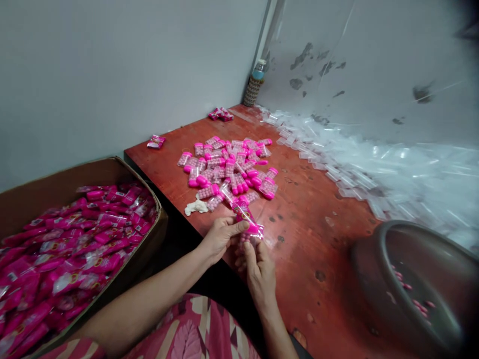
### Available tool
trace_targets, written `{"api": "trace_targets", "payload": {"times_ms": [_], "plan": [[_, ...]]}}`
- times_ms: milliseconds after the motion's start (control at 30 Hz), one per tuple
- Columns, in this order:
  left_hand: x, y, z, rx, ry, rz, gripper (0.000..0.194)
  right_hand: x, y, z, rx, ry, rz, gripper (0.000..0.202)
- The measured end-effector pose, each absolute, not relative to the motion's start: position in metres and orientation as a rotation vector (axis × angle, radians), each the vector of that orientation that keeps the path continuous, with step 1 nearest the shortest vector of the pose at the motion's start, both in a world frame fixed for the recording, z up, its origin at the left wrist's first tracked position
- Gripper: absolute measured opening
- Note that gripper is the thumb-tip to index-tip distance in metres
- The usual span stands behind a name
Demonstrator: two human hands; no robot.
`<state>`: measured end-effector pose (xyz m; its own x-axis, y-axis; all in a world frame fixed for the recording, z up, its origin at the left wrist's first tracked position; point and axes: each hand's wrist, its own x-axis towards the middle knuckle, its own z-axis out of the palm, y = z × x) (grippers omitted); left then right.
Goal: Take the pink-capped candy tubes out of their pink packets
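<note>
Over the table's near edge, my left hand (221, 238) pinches a pink printed plastic wrapper (244, 212) between thumb and fingers. My right hand (259, 267) is closed just below, holding a small clear candy container (245, 240) with pink balls in it, at the lower end of the wrapper. The fingers partly hide the container, and I cannot tell how far inside the wrapper it sits. Just beyond my hands lies a pile of candy containers (228, 167) with bright pink caps. A crumpled white cloth or tissue (196, 207) lies left of the pile.
A cardboard box (159, 219) full of wrapped pink packs stands at left. Many empty clear containers (352, 179) cover the table's right side. A dark basin (374, 269) with a few pink balls sits at right. A bottle (254, 82) stands in the far corner of the red table (299, 229).
</note>
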<state>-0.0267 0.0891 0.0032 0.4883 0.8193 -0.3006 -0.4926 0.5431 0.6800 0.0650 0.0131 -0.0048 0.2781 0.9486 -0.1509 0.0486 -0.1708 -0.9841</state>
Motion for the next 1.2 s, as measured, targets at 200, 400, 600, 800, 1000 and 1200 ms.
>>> {"api": "trace_targets", "payload": {"times_ms": [200, 400, 600, 800, 1000, 1200], "plan": [[-0.029, 0.093, 0.006, 0.637, 0.677, 0.72, 0.022, 0.071, 0.015, -0.008, -1.348, -0.927, 1.278, 0.022], [-0.03, 0.095, 0.011, 0.748, 0.704, 0.654, 0.023, 0.078, 0.016, -0.009, -1.362, -0.952, 1.236, 0.021], [-0.029, 0.089, 0.012, 0.688, 0.642, 0.706, 0.022, 0.081, 0.017, -0.004, -1.278, -0.867, 1.46, 0.025], [-0.034, 0.089, 0.012, 0.703, 0.549, 0.598, 0.023, 0.081, 0.016, -0.001, -1.392, -1.014, 1.318, 0.022], [-0.033, 0.083, 0.009, 0.544, 0.632, 0.748, 0.022, 0.078, 0.014, -0.005, -1.447, -1.03, 1.273, 0.025], [-0.04, 0.084, 0.013, 0.679, 0.523, 0.566, 0.023, 0.078, 0.014, -0.008, -1.25, -0.847, 1.487, 0.024]]}}
